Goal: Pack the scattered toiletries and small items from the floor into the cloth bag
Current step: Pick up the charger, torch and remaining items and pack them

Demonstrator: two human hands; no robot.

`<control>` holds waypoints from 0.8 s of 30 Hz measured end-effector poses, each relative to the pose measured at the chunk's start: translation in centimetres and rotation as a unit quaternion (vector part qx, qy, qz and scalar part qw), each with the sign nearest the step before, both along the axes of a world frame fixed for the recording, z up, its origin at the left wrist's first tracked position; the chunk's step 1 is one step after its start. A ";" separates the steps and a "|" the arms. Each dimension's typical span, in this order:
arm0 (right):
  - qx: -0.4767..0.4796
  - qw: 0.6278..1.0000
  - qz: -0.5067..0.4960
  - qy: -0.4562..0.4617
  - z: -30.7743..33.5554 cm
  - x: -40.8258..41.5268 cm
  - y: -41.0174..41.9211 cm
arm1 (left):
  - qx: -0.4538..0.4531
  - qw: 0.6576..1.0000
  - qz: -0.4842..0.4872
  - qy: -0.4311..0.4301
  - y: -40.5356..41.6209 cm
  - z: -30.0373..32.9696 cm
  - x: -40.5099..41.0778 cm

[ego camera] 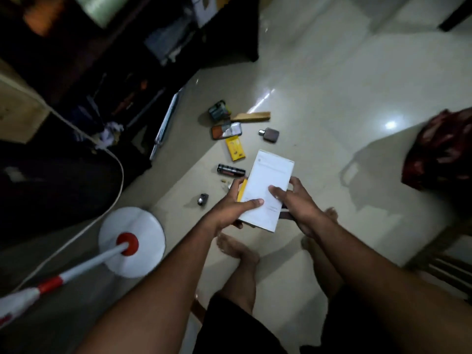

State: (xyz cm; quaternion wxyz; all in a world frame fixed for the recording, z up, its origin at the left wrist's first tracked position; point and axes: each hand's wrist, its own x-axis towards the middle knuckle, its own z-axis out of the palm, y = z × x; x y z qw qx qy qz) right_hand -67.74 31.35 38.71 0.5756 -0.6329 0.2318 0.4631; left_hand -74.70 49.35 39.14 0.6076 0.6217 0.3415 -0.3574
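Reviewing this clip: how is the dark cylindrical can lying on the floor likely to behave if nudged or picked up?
The dark cylindrical can lies on its side on the glossy tiled floor, so a nudge across its length would probably roll it. Its round, smooth-looking body may slip in a loose pinch. It looks rigid, so it should hold its shape when gripped.

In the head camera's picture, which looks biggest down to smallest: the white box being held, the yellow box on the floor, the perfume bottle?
1. White box, though it is held nearer the camera.
2. Yellow box.
3. Perfume bottle, close to the yellow box in size; that order is unsure.
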 end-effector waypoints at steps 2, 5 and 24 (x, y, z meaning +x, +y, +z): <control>0.028 0.999 -0.037 -0.009 3.1 1.1 -2.7 | 0.007 1.000 -0.017 -0.021 -2.2 3.1 2.7; 0.058 0.994 -0.092 -0.028 7.2 3.5 -8.3 | 0.018 0.998 -0.047 -0.031 -7.2 7.2 7.1; -0.043 0.887 -0.453 -0.082 20.1 11.8 -41.2 | -0.058 0.970 -0.213 -0.100 -43.4 18.4 26.7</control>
